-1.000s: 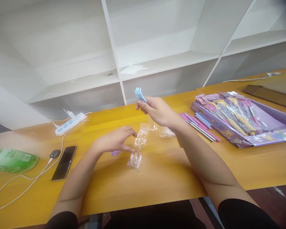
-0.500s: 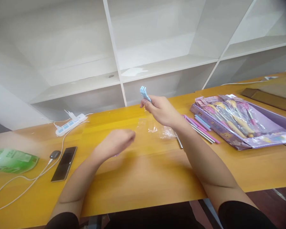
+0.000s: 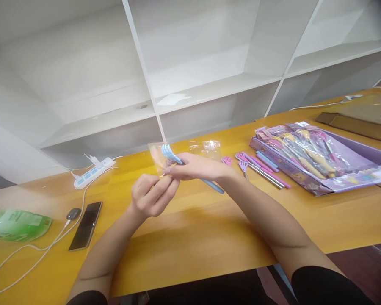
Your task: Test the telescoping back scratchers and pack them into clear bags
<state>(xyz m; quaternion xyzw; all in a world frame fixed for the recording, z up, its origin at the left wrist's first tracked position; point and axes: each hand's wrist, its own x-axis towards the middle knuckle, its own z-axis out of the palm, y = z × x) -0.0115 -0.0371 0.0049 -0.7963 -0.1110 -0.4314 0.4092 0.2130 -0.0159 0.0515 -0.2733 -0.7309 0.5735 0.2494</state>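
Purple tray (image 3: 365, 157), wrapped scratchers (image 3: 307, 152) laid inside; just left of tray, silver and coloured rods (image 3: 266, 176), loose claw heads (image 3: 243, 166); far left of tray, power strip (image 3: 93, 173), phone (image 3: 86, 225); blue scratcher (image 3: 175, 158), left of tray, gripped by right hand (image 3: 195, 166), middle covered; clear bag (image 3: 155, 157) pinched in curled left hand (image 3: 154, 195); claw pointed away and leftward, long axis slanted, rod end angled back toward tray's side

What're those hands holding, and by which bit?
The right hand grips a blue back scratcher below its claw; the left hand seems to pinch a clear plastic bag at its near edge.
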